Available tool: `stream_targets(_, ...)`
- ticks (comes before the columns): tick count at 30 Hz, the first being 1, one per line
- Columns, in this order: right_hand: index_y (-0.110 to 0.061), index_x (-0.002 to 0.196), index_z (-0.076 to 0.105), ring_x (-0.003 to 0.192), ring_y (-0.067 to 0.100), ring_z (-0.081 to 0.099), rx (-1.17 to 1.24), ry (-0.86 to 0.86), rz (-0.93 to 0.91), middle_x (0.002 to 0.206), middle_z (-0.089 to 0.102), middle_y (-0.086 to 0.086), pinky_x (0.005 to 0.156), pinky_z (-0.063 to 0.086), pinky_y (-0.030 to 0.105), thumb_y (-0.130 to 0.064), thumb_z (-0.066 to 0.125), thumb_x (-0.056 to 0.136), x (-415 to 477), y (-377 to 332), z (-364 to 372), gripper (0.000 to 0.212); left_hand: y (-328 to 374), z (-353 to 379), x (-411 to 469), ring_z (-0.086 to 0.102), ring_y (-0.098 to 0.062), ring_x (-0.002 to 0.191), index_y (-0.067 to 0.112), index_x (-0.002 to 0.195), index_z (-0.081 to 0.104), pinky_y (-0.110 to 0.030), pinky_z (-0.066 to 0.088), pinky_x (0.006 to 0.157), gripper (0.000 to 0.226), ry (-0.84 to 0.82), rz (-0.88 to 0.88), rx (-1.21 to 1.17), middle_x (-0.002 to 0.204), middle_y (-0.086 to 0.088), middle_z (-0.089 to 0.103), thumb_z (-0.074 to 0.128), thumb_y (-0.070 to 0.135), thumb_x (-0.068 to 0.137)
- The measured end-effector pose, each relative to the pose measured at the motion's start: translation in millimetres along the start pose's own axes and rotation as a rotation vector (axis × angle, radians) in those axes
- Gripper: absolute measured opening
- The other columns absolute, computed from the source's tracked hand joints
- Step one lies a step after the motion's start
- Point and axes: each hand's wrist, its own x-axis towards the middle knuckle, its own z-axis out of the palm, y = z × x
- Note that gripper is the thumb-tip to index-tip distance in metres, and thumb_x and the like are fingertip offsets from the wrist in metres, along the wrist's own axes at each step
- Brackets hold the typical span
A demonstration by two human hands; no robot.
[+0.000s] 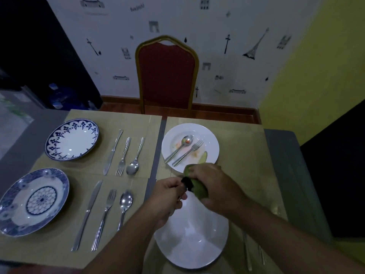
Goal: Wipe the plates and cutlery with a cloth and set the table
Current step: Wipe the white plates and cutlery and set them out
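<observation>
In the head view, the person's left hand (169, 192) is curled in a fist around a thin metal piece of cutlery (180, 198). Only a sliver of it shows by the fingers, so its kind cannot be told. The right hand (211, 184) grips a bunched green cloth (197, 188) with a dark patch at its end, and the cloth is pressed up against the left hand's fingers. Both hands are above the far edge of a plain white round plate (191, 242), which lies on a tan woven placemat (246, 155) on the grey surface (280, 155).

Just beyond the hands is a second white plate smeared with food scraps (209, 143). A steel spoon (178, 149) and a steel fork (187, 153) lie side by side in it.

Two places are laid on the left:
- **Far place:** a deep white plate with a blue floral rim (72, 139), with a table knife (112, 153), a fork (123, 157) and a spoon (135, 157) in a row to its right.
- **Near place:** a blue-patterned plate with a round rosette (32, 201), with a knife (87, 214), a fork (104, 218) and a spoon (124, 206) to its right.

Blurred metal cutlery (246, 252) lies right of the near white plate. A red padded chair with a gold frame (166, 76) stands at the far side.
</observation>
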Motion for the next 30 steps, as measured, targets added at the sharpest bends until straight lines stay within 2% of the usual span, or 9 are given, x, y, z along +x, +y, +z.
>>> stream_targets(7, -0.033, 0.094, 0.05, 0.087, 0.019, 0.055, -0.04, 0.116, 0.426, 0.093, 0.058, -0.008, 0.063, 0.051, 0.037, -0.014, 0.074, 0.068, 54, 34, -3, 0.04, 6, -27, 21, 0.05, -0.015, 0.057, 0.017, 0.09, 0.08, -0.026, 0.03, 0.051, 0.024, -0.017, -0.053, -0.003, 0.07, -0.007, 0.063, 0.059, 0.01, 0.096)
stream_targets(11, -0.028, 0.1, 0.053, 0.088, 0.018, 0.056, 0.049, 0.242, 0.557, 0.097, 0.06, -0.004, 0.068, 0.055, 0.039, -0.01, 0.075, 0.068, 57, 39, -1, 0.043, 22, -31, 38, 0.056, -0.013, 0.059, 0.009, 0.103, 0.073, -0.026, 0.039, 0.054, 0.014, -0.021, -0.08, -0.042, 0.082, -0.013, 0.067, 0.064, 0.004, 0.093)
stream_targets(14, -0.03, 0.104, 0.055, 0.091, 0.014, 0.056, 0.09, 0.271, 0.496, 0.099, 0.061, -0.009, 0.072, 0.055, 0.039, -0.014, 0.071, 0.068, 51, 32, 11, 0.043, 29, -25, 52, 0.058, -0.015, 0.05, 0.002, 0.105, 0.07, -0.024, 0.044, 0.05, 0.018, 0.04, -0.105, -0.003, 0.071, -0.015, 0.069, 0.07, -0.001, 0.087)
stream_targets(16, -0.031, 0.111, 0.057, 0.099, 0.011, 0.055, 0.112, 0.259, 0.414, 0.106, 0.061, -0.012, 0.079, 0.052, 0.035, -0.014, 0.071, 0.067, 47, 25, 18, 0.049, 33, -20, 59, 0.061, -0.02, 0.051, 0.005, 0.099, 0.072, -0.03, 0.049, 0.06, 0.017, 0.063, -0.095, 0.035, 0.064, -0.015, 0.069, 0.075, 0.001, 0.083)
stream_targets(21, -0.022, 0.122, 0.058, 0.11, 0.018, 0.054, 0.04, 0.081, 0.199, 0.119, 0.062, -0.005, 0.092, 0.045, 0.032, -0.016, 0.066, 0.066, 50, 26, 32, 0.057, 31, -12, 79, 0.071, -0.052, 0.084, 0.01, 0.083, 0.078, -0.056, 0.056, 0.087, 0.02, 0.004, -0.09, 0.079, 0.088, -0.028, 0.071, 0.067, -0.003, 0.072)
stream_targets(23, -0.023, 0.122, 0.058, 0.109, 0.019, 0.055, -0.009, 0.048, 0.202, 0.119, 0.062, -0.005, 0.092, 0.046, 0.034, -0.016, 0.066, 0.065, 55, 42, 34, 0.057, 32, -15, 77, 0.071, -0.048, 0.081, 0.008, 0.086, 0.078, -0.041, 0.056, 0.078, 0.018, -0.014, -0.083, 0.084, 0.085, -0.023, 0.071, 0.069, -0.002, 0.075)
stream_targets(25, -0.027, 0.12, 0.058, 0.108, 0.02, 0.055, -0.046, 0.073, 0.301, 0.117, 0.062, -0.007, 0.088, 0.048, 0.037, -0.014, 0.066, 0.068, 60, 58, 32, 0.054, 32, -20, 72, 0.064, -0.027, 0.064, 0.004, 0.095, 0.075, -0.03, 0.05, 0.06, 0.017, -0.016, -0.09, 0.095, 0.082, -0.018, 0.068, 0.067, -0.006, 0.083)
stream_targets(27, -0.026, 0.119, 0.06, 0.107, 0.021, 0.056, -0.062, 0.081, 0.312, 0.117, 0.063, -0.007, 0.088, 0.049, 0.038, -0.013, 0.067, 0.068, 61, 59, 31, 0.052, 28, -21, 73, 0.056, -0.022, 0.061, 0.002, 0.097, 0.073, -0.028, 0.044, 0.053, 0.017, -0.014, -0.113, 0.062, 0.08, -0.018, 0.067, 0.065, -0.008, 0.085)
stream_targets(30, -0.02, 0.119, 0.062, 0.112, 0.018, 0.053, -0.039, 0.011, 0.134, 0.121, 0.063, -0.001, 0.097, 0.042, 0.03, -0.014, 0.072, 0.067, 55, 44, 42, 0.054, 25, -20, 77, 0.05, -0.021, 0.056, -0.01, 0.098, 0.07, -0.025, 0.036, 0.05, 0.017, 0.005, -0.116, -0.004, 0.078, -0.019, 0.062, 0.061, -0.013, 0.084)
